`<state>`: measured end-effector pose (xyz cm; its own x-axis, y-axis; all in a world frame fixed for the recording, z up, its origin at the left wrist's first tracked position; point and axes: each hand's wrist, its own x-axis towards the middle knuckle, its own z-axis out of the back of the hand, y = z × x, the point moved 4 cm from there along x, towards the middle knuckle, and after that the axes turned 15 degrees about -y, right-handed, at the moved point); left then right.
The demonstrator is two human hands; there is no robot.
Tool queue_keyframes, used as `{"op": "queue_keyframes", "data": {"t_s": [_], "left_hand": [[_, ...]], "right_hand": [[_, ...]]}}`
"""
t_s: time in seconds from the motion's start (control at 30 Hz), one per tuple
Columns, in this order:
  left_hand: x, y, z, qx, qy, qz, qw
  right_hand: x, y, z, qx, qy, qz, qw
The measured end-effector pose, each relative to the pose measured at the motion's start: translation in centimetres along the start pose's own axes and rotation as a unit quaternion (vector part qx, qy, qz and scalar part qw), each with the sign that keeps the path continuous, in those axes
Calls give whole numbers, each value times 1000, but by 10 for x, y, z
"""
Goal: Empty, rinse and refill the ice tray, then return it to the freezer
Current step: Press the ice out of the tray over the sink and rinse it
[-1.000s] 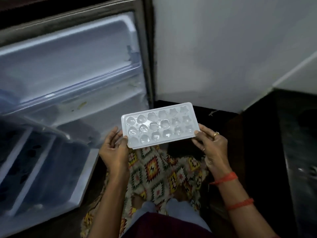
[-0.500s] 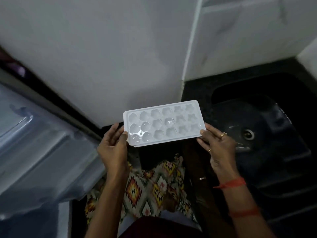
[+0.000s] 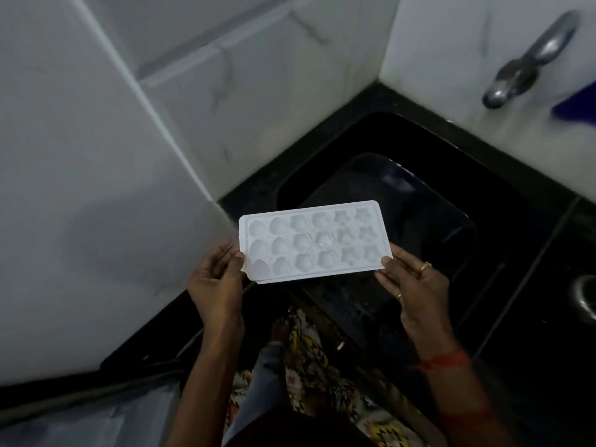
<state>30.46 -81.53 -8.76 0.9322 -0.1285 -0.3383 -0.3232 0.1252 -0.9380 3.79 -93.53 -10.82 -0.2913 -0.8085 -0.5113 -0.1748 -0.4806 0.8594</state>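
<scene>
Head view: a white rectangular plastic ice tray (image 3: 314,241) with shaped cavities is held level, cavities up, over the near edge of a black rectangular sink (image 3: 429,201) set in the black stone bench (image 3: 541,285). At the tray's 8 o'clock the left hand (image 3: 216,285) has its grip pinching the short edge, thumb on top. At 4 o'clock the right hand (image 3: 416,288) (a gold ring (image 3: 425,266) on one finger) pinches the opposite corner likewise. A chrome tap (image 3: 529,66) juts from the white wall (image 3: 258,91) at 1 o'clock.
</scene>
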Motion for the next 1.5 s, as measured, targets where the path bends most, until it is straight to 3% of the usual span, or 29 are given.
{"op": "queue_keyframes", "data": {"t_s": [0.23, 0.47, 0.67, 1.0, 1.23, 1.5], "left_hand": [[19, -3, -106, 56, 138, 4, 989], [35, -5, -188, 121, 273, -16, 954], [40, 4, -234, 160, 344, -14, 925], [38, 13, -260, 205, 374, 59, 902], [36, 18, -262, 248, 385, 135, 879], [31, 22, -268, 284, 391, 171, 859]], "right_hand": [[33, 5, 13, 66, -110, -6, 992], [42, 4, 7, 137, -213, -15, 967], [45, -4, 8, 150, -280, -16, 948], [37, -4, 12, 144, -318, 4, 937], [28, 16, 20, -11, -265, 70, 962], [35, 39, 29, -86, -271, 143, 948]]}}
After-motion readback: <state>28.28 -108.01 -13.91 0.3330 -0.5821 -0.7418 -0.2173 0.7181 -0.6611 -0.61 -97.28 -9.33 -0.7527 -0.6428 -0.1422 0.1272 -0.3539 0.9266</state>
